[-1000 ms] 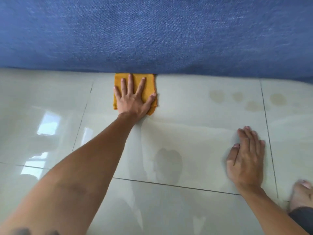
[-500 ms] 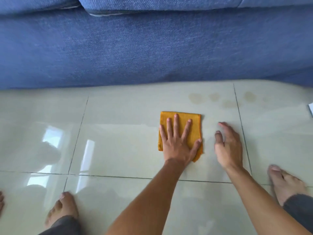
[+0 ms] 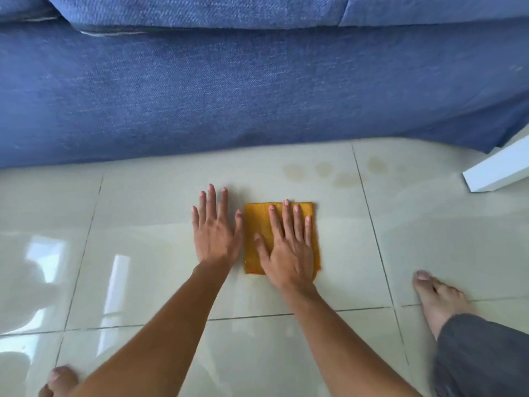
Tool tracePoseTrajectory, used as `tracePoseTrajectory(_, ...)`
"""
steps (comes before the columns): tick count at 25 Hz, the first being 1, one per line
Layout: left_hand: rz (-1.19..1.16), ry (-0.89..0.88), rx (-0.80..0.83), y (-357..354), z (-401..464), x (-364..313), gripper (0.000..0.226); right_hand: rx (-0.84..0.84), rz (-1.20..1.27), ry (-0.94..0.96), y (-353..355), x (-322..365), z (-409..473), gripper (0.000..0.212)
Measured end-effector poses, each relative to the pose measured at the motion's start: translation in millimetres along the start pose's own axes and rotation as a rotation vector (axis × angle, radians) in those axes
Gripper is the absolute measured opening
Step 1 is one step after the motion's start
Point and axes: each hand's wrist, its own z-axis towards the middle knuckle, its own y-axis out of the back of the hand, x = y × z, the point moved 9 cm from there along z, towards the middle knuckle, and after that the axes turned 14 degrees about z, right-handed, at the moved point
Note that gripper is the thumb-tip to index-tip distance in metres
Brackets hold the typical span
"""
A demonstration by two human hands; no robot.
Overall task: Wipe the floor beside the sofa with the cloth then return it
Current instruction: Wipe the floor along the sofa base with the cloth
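A folded orange cloth (image 3: 252,224) lies flat on the glossy cream tile floor (image 3: 148,213), a short way in front of the blue fabric sofa (image 3: 257,90). My right hand (image 3: 289,247) presses down on the cloth, palm flat and fingers spread, covering most of it. My left hand (image 3: 214,227) rests flat on the bare tile just left of the cloth, fingers apart, holding nothing.
Several faint brownish spots (image 3: 323,169) mark the tile between the cloth and the sofa. A white slanted panel (image 3: 498,170) juts in at the right edge. My bare right foot (image 3: 438,299) with a grey trouser leg (image 3: 481,353) is at right, my left foot (image 3: 58,379) at bottom left.
The cloth was pulled away from the sofa base. My left hand slid off it to the left, and my right hand moved onto it.
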Motion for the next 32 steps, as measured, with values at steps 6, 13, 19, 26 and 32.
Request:
tracePoseTrajectory(6,0.110,-0.094,0.068,-19,4,-15,0.069,-0.048,-0.116,-0.200,56,-110,-18,0.075)
tracePoseTrajectory(13,0.126,-0.099,-0.001,-20,4,-15,0.069,-0.010,-0.148,-0.318,74,-145,90,0.079)
tracePoseTrajectory(19,0.116,-0.096,-0.022,-20,5,-15,0.068,0.077,-0.115,-0.128,24,-55,133,0.066)
tracePoseTrajectory(26,-0.078,-0.079,-0.020,-9,6,1,0.068,0.096,-0.147,-0.006,37,-77,26,0.064)
tracePoseTrajectory(32,0.097,-0.083,-0.014,-15,3,21,0.072,0.028,-0.157,-0.269,67,-131,86,0.073)
